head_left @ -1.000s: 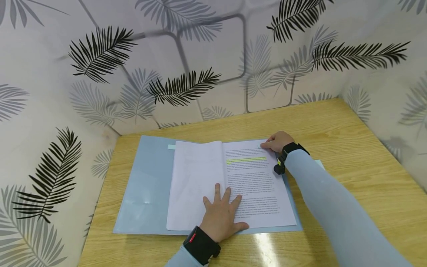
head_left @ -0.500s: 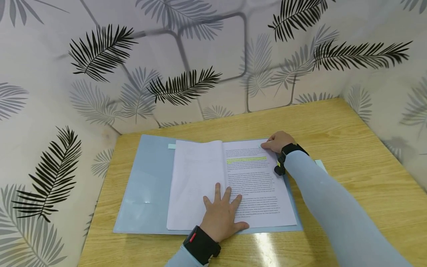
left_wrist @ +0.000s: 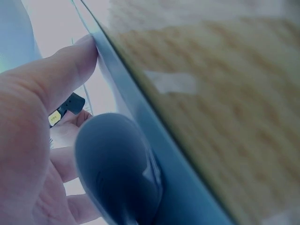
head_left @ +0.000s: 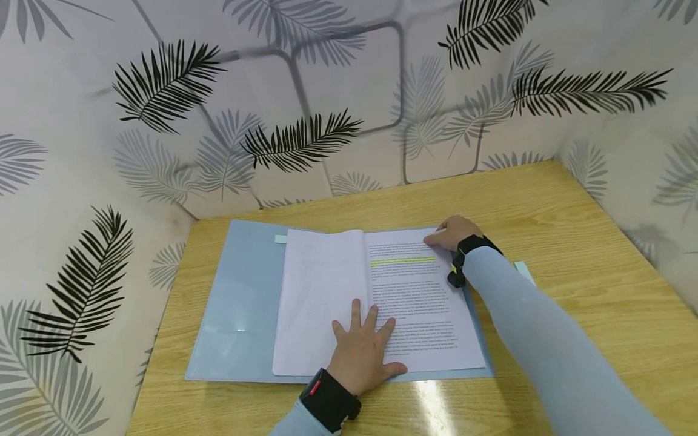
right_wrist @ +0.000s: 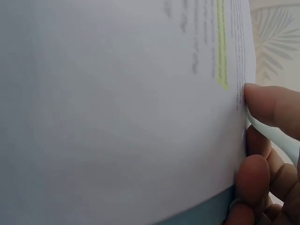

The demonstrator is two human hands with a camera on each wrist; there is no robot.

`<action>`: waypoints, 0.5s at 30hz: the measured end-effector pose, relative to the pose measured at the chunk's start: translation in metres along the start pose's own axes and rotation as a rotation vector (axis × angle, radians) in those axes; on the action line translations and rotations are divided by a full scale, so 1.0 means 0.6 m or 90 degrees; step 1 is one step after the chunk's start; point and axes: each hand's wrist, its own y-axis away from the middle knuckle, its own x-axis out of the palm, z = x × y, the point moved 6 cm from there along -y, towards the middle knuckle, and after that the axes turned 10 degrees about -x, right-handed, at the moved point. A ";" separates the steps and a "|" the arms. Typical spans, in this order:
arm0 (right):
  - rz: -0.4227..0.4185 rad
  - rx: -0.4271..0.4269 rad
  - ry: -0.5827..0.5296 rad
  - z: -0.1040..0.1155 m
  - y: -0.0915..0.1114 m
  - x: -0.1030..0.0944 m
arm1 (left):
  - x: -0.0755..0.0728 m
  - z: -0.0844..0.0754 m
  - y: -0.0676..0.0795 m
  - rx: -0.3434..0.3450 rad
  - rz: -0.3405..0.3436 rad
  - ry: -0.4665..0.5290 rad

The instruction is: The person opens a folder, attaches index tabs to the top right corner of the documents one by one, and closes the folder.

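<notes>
A light-blue folder (head_left: 234, 315) lies spread open on the table, with printed sheets inside. My left hand (head_left: 360, 357) rests flat, fingers spread, across the fold of the blank left sheet (head_left: 316, 290) and the printed page (head_left: 425, 315); its thumb (left_wrist: 70, 68) reaches the folder's front edge. Up at the printed page's far right corner, my right hand (head_left: 455, 232) pinches a pale blue-green sticky tab (right_wrist: 274, 133) at the page edge. The right thumb (right_wrist: 269, 103) lies on top, the other fingers curled below. A yellow highlighted line (head_left: 403, 261) crosses the page.
Another pale tab (head_left: 280, 239) sticks out from the left sheets. Something pale blue-green (head_left: 525, 272) shows on the wooden table (head_left: 578, 242), partly behind the right sleeve. Leaf-patterned wall covering (head_left: 349, 79) borders the table's back and sides.
The right fingertips shift slightly at the page corner, and the small pale patch beside them looks different. The left hand stays where it was.
</notes>
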 end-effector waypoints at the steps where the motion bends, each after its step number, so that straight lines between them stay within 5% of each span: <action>1: -0.001 0.002 -0.001 0.003 0.002 -0.001 | 0.000 0.000 0.000 0.000 0.001 0.001; 15: 0.008 0.020 0.032 0.009 0.000 -0.006 | -0.001 0.003 0.000 -0.004 0.009 0.012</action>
